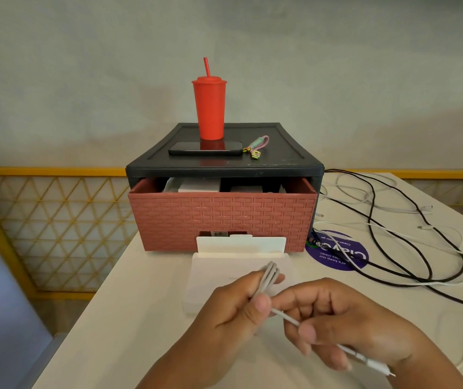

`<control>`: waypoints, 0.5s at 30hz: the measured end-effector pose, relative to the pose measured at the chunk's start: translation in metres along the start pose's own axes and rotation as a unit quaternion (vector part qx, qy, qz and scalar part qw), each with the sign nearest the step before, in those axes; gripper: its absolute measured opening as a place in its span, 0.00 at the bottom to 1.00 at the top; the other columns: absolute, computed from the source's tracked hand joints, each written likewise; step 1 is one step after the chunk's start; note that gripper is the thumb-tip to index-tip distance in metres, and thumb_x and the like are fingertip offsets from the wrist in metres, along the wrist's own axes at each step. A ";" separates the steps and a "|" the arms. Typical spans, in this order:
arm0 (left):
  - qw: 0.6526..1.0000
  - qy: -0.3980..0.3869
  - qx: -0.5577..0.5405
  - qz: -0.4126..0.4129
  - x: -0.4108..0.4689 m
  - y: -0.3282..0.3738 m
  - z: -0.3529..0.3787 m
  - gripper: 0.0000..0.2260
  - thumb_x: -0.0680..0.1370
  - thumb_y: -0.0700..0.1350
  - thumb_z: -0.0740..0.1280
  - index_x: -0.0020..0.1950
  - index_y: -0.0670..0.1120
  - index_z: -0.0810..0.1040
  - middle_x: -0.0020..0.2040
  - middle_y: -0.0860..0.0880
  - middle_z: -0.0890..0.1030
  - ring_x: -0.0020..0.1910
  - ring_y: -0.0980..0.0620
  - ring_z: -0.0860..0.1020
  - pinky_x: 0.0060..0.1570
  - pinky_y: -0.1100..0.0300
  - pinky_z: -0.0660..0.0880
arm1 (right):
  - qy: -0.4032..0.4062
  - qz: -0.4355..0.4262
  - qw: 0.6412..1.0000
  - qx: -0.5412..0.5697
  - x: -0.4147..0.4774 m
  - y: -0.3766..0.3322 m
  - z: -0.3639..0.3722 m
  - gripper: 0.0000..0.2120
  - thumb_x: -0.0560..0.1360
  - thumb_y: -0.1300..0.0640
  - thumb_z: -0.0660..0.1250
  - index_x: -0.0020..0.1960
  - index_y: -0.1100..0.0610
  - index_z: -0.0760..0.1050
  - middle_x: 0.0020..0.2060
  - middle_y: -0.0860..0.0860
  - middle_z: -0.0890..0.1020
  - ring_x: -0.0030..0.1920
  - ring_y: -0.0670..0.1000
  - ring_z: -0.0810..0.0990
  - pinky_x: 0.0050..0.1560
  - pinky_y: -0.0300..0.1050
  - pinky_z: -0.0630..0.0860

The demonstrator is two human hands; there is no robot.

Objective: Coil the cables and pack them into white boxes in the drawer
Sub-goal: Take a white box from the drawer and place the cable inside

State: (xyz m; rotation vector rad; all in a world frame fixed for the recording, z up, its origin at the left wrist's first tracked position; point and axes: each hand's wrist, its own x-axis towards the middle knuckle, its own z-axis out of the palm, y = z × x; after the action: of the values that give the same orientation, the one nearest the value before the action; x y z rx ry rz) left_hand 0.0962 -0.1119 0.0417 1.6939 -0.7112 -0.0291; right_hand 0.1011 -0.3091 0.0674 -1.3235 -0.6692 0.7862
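The left hand [233, 307] has its grip clamped on the coiled white cable [270, 272] and the right hand [345, 321] pinches its tail. The open white box [210, 279] lies just beyond, with the table [140, 304] edge to the near left.

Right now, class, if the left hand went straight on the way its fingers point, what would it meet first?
Probably the open white box just ahead of the left hand, which grips the coiled cable; its raised lid stands before the drawer front. Height above the box is unclear.
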 end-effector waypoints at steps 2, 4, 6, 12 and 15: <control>1.000 0.001 0.008 0.002 0.001 0.001 -0.001 0.23 0.71 0.71 0.55 0.50 0.57 0.78 0.34 0.58 0.75 0.36 0.62 0.72 0.43 0.69 0.70 | 0.015 -0.007 1.000 0.021 -0.001 0.002 -0.002 0.18 0.71 0.57 0.70 0.60 0.60 0.76 0.33 0.49 0.80 0.21 0.39 0.72 0.23 0.30 0.69; 0.999 0.005 0.031 0.010 0.001 0.000 0.000 0.27 0.72 0.72 0.54 0.46 0.51 0.77 0.34 0.55 0.72 0.36 0.59 0.70 0.41 0.67 0.68 | 0.027 -0.014 0.999 0.041 -0.001 0.003 -0.003 0.19 0.70 0.55 0.72 0.58 0.60 0.77 0.32 0.50 0.79 0.20 0.39 0.71 0.22 0.30 0.68; 0.999 0.011 0.049 0.007 0.001 0.000 0.000 0.27 0.73 0.70 0.55 0.45 0.48 0.78 0.33 0.58 0.73 0.36 0.62 0.70 0.40 0.68 0.67 | 0.040 -0.016 0.998 0.046 -0.002 0.004 -0.005 0.19 0.69 0.54 0.73 0.57 0.60 0.78 0.30 0.50 0.79 0.20 0.39 0.70 0.21 0.30 0.67; 0.992 0.028 0.115 0.033 0.005 -0.005 -0.006 0.27 0.73 0.70 0.53 0.52 0.52 0.80 0.44 0.51 0.83 0.44 0.57 0.79 0.57 0.64 0.68 | 0.127 -0.028 0.991 0.018 -0.003 0.001 -0.002 0.22 0.60 0.48 0.79 0.50 0.58 0.82 0.26 0.51 0.76 0.18 0.41 0.66 0.19 0.31 0.65; 0.991 0.085 0.102 0.020 0.004 -0.006 -0.010 0.34 0.71 0.70 0.56 0.41 0.39 0.79 0.30 0.43 0.72 0.31 0.56 0.68 0.34 0.62 0.65 | 0.219 -0.059 0.973 -0.041 -0.006 -0.003 -0.002 0.24 0.53 0.42 0.80 0.44 0.53 0.84 0.26 0.51 0.77 0.20 0.43 0.66 0.23 0.33 0.64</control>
State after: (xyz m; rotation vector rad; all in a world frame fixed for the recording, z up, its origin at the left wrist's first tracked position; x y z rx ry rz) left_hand 0.1055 -0.1044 0.0407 1.8503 -0.6363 0.2203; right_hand 0.0998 -0.3152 0.0703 -1.4572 -0.4230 0.3524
